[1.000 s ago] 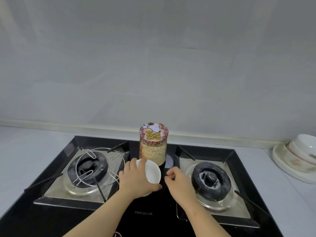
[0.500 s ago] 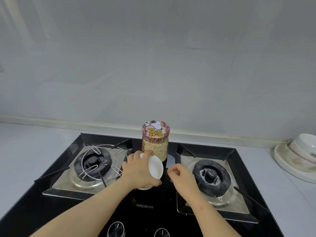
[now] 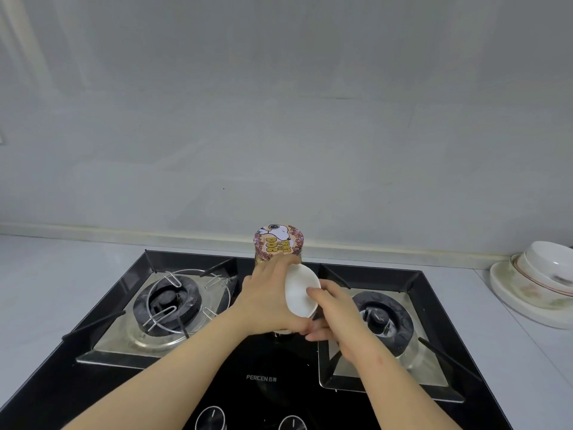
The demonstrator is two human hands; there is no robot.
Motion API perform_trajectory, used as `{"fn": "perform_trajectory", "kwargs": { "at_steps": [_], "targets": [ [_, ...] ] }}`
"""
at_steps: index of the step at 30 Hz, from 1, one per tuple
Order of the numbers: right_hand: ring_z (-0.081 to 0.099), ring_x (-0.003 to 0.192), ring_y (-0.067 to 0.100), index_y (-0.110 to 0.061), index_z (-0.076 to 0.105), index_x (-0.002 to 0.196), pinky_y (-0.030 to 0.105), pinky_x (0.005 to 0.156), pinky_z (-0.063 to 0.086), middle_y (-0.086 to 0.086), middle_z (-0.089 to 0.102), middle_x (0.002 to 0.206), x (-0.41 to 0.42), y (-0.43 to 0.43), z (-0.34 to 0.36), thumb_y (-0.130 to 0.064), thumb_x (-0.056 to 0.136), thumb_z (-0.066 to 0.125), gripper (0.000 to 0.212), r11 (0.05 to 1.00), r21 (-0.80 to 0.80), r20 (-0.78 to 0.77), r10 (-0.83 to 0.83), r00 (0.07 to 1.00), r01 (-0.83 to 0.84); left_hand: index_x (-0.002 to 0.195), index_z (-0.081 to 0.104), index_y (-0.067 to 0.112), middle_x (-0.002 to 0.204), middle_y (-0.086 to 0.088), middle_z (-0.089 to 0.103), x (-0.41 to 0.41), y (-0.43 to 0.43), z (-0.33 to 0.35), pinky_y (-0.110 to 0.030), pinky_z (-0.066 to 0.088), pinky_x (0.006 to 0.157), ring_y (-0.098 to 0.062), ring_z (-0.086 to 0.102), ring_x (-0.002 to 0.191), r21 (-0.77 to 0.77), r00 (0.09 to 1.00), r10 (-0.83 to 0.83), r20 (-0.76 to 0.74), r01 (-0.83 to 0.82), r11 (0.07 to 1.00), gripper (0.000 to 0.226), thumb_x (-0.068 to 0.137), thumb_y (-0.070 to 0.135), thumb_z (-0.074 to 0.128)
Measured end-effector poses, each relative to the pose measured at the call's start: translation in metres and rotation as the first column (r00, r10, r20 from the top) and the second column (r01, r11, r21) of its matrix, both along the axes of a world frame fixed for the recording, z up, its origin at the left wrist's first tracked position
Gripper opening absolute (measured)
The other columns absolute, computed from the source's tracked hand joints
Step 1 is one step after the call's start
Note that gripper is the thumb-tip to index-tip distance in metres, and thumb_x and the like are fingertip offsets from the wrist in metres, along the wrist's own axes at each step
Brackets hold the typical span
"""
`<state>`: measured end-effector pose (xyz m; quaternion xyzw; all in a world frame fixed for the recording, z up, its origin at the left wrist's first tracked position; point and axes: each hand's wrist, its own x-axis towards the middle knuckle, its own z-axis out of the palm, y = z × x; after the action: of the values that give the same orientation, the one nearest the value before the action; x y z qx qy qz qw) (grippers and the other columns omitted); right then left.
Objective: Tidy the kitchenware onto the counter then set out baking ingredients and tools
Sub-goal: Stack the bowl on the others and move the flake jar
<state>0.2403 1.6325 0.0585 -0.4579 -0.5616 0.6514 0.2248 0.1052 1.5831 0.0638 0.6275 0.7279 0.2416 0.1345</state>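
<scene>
A white container with a round white lid (image 3: 298, 289) hangs tilted over the middle of the black gas stove (image 3: 273, 378). My left hand (image 3: 266, 302) grips it from the left, covering most of its body. My right hand (image 3: 335, 311) holds it from the right, one finger on the lid's face and the others curled under it. Just behind stands a clear jar of oats with a cartoon-dog lid (image 3: 279, 242), its lower part hidden by my left hand.
A wire pot stand sits on the left burner (image 3: 169, 302); the right burner (image 3: 381, 318) is bare. Stacked bowls on a plate (image 3: 539, 274) stand on the white counter at the far right. Two knobs (image 3: 212, 417) line the stove's front edge. A wall lies close behind.
My right hand moved left from the stove's middle and took hold of the white container. My left hand lifted the container slightly and tilted it towards the jar.
</scene>
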Motion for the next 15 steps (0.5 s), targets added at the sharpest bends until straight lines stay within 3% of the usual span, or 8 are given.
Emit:
{"fn": "perform_trajectory", "kwargs": {
  "at_steps": [2, 5, 8, 10, 12, 14, 15],
  "targets": [
    [0.068, 0.057, 0.028, -0.021, 0.048, 0.123, 0.033, 0.057, 0.059, 0.012, 0.057, 0.117, 0.003, 0.0, 0.001, -0.018, 0.093, 0.047, 0.03, 0.998, -0.05, -0.043, -0.026, 0.999, 0.024, 0.14, 0.017, 0.033, 0.142, 0.014, 0.025, 0.0, 0.0, 0.004, -0.04, 0.028, 0.105, -0.019, 0.026, 0.133, -0.023, 0.995, -0.06, -0.079, 0.059, 0.998, 0.112, 0.047, 0.059, 0.073],
    [0.067, 0.062, 0.034, -0.014, 0.052, 0.118, 0.036, 0.056, 0.056, 0.017, 0.057, 0.112, 0.007, 0.001, 0.002, -0.012, 0.092, 0.044, 0.028, 0.993, -0.099, -0.136, -0.076, 0.988, 0.063, 0.147, -0.009, 0.032, 0.155, -0.001, 0.002, 0.001, 0.0, 0.011, -0.045, 0.005, 0.114, -0.021, -0.001, 0.144, -0.162, 0.94, -0.133, -0.315, 0.085, 0.983, 0.13, 0.054, 0.067, 0.074],
    [0.065, 0.072, 0.035, -0.011, 0.054, 0.113, 0.037, 0.055, 0.055, 0.022, 0.056, 0.111, 0.012, 0.005, 0.006, -0.011, 0.091, 0.043, 0.024, 0.991, -0.091, -0.166, -0.111, 0.98, 0.097, 0.147, -0.014, 0.033, 0.156, -0.003, -0.002, 0.003, 0.001, 0.018, -0.045, 0.0, 0.114, -0.021, -0.007, 0.145, -0.185, 0.938, -0.103, -0.332, 0.042, 0.982, 0.136, 0.048, 0.076, 0.069],
    [0.065, 0.068, 0.035, -0.011, 0.054, 0.111, 0.037, 0.056, 0.057, 0.023, 0.056, 0.113, 0.018, 0.01, 0.011, -0.011, 0.091, 0.043, 0.022, 0.989, -0.089, -0.181, -0.136, 0.974, 0.122, 0.147, -0.004, 0.034, 0.154, 0.003, 0.009, 0.004, 0.004, 0.02, -0.044, 0.009, 0.116, -0.021, 0.004, 0.144, -0.118, 0.976, -0.05, -0.21, 0.025, 0.993, 0.135, 0.038, 0.08, 0.061],
    [0.067, 0.068, 0.038, -0.012, 0.053, 0.11, 0.037, 0.059, 0.059, 0.023, 0.057, 0.113, 0.023, 0.014, 0.015, -0.011, 0.091, 0.043, 0.022, 0.981, -0.117, -0.215, -0.177, 0.961, 0.155, 0.145, 0.01, 0.034, 0.144, 0.007, 0.03, 0.006, 0.006, 0.022, -0.043, 0.027, 0.112, -0.021, 0.027, 0.135, 0.012, 0.993, 0.045, 0.112, -0.047, 0.999, 0.124, 0.042, 0.068, 0.07],
    [0.069, 0.068, 0.038, -0.014, 0.051, 0.111, 0.036, 0.059, 0.059, 0.024, 0.059, 0.113, 0.032, 0.02, 0.019, -0.012, 0.091, 0.044, 0.022, 0.972, -0.135, -0.253, -0.222, 0.941, 0.193, 0.146, 0.014, 0.029, 0.134, 0.007, 0.044, 0.019, 0.008, 0.024, -0.036, 0.037, 0.106, -0.017, 0.043, 0.125, 0.072, 0.865, 0.097, 0.493, -0.152, 0.986, 0.106, 0.063, 0.045, 0.079],
    [0.07, 0.066, 0.036, -0.014, 0.05, 0.113, 0.035, 0.058, 0.059, 0.024, 0.06, 0.113, 0.038, 0.023, 0.022, -0.014, 0.091, 0.044, 0.023, 0.968, -0.134, -0.263, -0.242, 0.934, 0.213, 0.146, 0.016, 0.027, 0.132, 0.005, 0.047, 0.03, 0.01, 0.025, -0.033, 0.041, 0.103, -0.017, 0.048, 0.122, 0.067, 0.777, 0.087, 0.623, -0.164, 0.984, 0.092, 0.075, 0.038, 0.074]
  ]
}}
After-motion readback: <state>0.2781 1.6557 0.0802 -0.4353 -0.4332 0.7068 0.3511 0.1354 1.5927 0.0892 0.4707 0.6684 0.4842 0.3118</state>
